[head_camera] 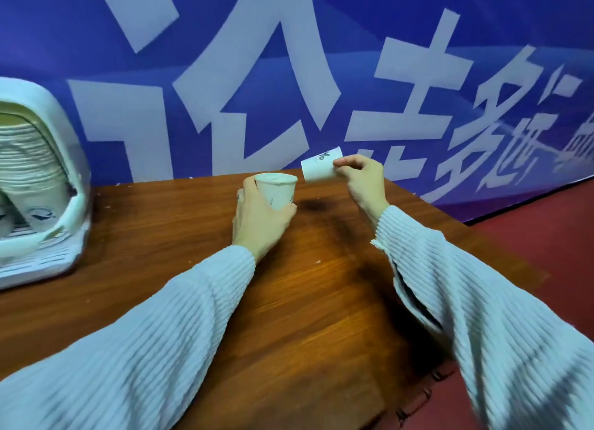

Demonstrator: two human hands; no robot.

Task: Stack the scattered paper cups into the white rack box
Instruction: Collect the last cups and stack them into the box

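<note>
Paper cups: two in hand, both held above the wooden table [289,301], well to the right of the white rack box [69,179].
Upright cup [279,190]: mouth up, gripped round its lower body by the left hand [257,221]; fingers and thumb curled about it.
Tipped cup [321,169]: lying on its side in the air, base pointing left toward the upright cup's rim, printed mark on its wall. Just beside that rim; touching or apart, cannot tell.
Right hand [363,182]: pinches the tipped cup at its right end, thumb and fingertips closed on it.
Rack box: at the table's left edge, partly out of view; a tall nested cup stack [29,172] leans inside it.
Sleeves: pale ribbed knit [482,317] on both arms.
Backdrop: blue banner [321,76] with large white characters, behind the table's far edge.
Floor: red [553,237], right of the table.
</note>
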